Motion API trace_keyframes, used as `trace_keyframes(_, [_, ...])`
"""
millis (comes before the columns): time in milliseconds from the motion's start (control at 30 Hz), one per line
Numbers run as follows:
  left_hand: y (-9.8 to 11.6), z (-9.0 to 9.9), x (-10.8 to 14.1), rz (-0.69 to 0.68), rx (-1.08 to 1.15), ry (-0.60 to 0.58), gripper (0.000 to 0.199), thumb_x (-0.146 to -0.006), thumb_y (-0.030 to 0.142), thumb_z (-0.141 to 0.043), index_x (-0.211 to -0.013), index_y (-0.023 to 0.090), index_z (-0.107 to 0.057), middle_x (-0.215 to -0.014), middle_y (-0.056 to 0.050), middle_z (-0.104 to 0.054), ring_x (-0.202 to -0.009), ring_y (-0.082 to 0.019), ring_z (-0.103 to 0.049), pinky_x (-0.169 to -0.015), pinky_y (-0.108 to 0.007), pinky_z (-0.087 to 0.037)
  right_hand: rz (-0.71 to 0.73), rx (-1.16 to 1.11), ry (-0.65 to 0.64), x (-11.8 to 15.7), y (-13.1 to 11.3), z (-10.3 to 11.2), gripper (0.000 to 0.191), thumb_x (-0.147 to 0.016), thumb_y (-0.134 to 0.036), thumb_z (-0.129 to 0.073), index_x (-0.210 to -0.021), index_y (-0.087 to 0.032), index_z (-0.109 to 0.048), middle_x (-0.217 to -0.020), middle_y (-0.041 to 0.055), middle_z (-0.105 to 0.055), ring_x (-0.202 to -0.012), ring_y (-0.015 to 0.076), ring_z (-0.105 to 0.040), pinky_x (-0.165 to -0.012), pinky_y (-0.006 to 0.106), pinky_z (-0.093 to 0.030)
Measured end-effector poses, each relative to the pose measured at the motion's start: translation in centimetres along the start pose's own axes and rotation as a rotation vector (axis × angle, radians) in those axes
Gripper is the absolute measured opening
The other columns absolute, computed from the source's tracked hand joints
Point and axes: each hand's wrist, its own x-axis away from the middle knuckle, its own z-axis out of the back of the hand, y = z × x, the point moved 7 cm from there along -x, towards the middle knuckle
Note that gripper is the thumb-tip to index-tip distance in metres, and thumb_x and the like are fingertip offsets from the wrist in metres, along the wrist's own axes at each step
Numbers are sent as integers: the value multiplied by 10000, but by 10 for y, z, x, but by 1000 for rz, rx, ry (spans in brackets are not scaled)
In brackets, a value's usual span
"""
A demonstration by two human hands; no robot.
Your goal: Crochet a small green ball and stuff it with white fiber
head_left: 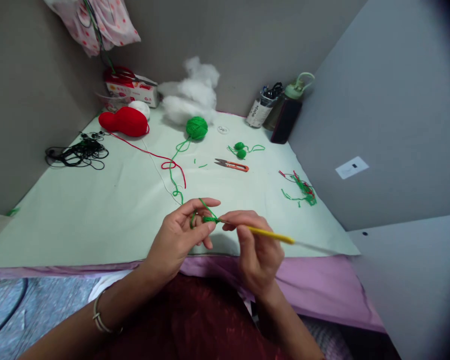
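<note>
My left hand [182,230] pinches a small green crochet piece [210,219] between thumb and fingers, with green yarn looped over the index finger. In my right hand [260,245] is a crochet hook [272,234] with a yellow handle, its metal tip meeting the green piece. Both hands are close together above the table's front edge. A green yarn strand [171,172] runs from the green yarn ball [197,128] down toward my left hand. Beyond the hands lie orange-handled thread snips [231,165], blades pointing left.
Red yarn [123,121] and a tangle of black cord [78,152] lie at left. White stuffing [195,92] is piled at the back. Two small green pieces [240,150] sit right of centre, yarn scraps [303,190] farther right. A pen cup [259,112], phone [286,120] and bottle [294,89] stand back right.
</note>
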Motion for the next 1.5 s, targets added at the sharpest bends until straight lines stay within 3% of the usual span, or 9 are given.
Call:
trace_keyframes(167, [-6,-5,0,104,156,-23,429,-836,250,-861,-1250,264,-749,-818,54,-584,-494,-5,-444,-464,-128,-453,323,449,-18,13,-13,-11,320,-976,-94,-621,-1233,-258,-718,-1087,73,-752,-958,201,-728,-766,331,-620])
trace_keyframes(300, [-10,-9,-1,294,324,-96,391,-858,225,-840,-1237,183,-756,-611,115,-389,-438,13,-178,-416,-91,-344,144,196,57,5,-4,-1,271,-1001,-111,-577,-1158,-258,-742,-995,61,-744,-893,194,-714,-744,347,-611])
trace_keyframes(433, [-2,-7,-4,213,282,-95,379,-840,201,-847,-1211,226,-771,-762,68,-534,-450,25,-251,-421,-106,-352,-86,-184,125,-6,8,3,224,-1029,-163,-551,-1010,-248,-757,-895,31,-737,-739,155,-663,-653,318,-570])
trace_keyframes(533, [-1,-11,-3,139,188,-107,337,-841,239,-848,-1172,252,-787,-842,43,-604,-462,16,-381,-441,-129,-386,-104,-188,91,-9,10,-3,200,-1015,-163,-588,-1015,-251,-768,-939,34,-766,-815,168,-699,-705,326,-590])
trace_keyframes(667, [-2,-8,-1,89,89,-16,387,-824,267,-865,-1201,265,-781,-898,21,-649,-538,-16,-548,-463,-136,-369,18,50,71,0,4,-6,268,-993,-104,-608,-1129,-273,-764,-983,39,-765,-892,179,-720,-756,333,-609])
trace_keyframes(800, [-8,-10,-2,205,245,-29,398,-838,254,-848,-1228,218,-778,-684,70,-519,-457,4,-337,-475,-138,-382,213,283,20,8,-7,-9,365,-951,-69,-663,-1241,-271,-753,-1129,82,-747,-1004,199,-716,-811,341,-605])
trace_keyframes(900, [-8,-11,-4,291,349,-76,329,-850,217,-826,-1174,162,-806,-620,102,-366,-464,2,-183,-459,-122,-348,65,97,100,2,2,1,297,-984,-87,-614,-1152,-272,-774,-993,46,-753,-888,177,-697,-755,328,-579])
trace_keyframes(1033, [0,-6,-6,195,291,-48,278,-846,184,-820,-1123,210,-823,-799,47,-555,-479,14,-260,-464,-134,-357,-217,-319,139,-6,20,1,218,-1029,-192,-583,-1003,-270,-785,-888,15,-731,-719,137,-626,-655,300,-519])
trace_keyframes(1500, [6,-3,-2,45,7,-52,274,-870,264,-804,-1145,261,-798,-899,4,-590,-675,-95,-540,-576,-223,-461,-339,-460,68,-10,29,-3,208,-1050,-294,-563,-949,-218,-728,-895,26,-762,-698,125,-670,-679,279,-567])
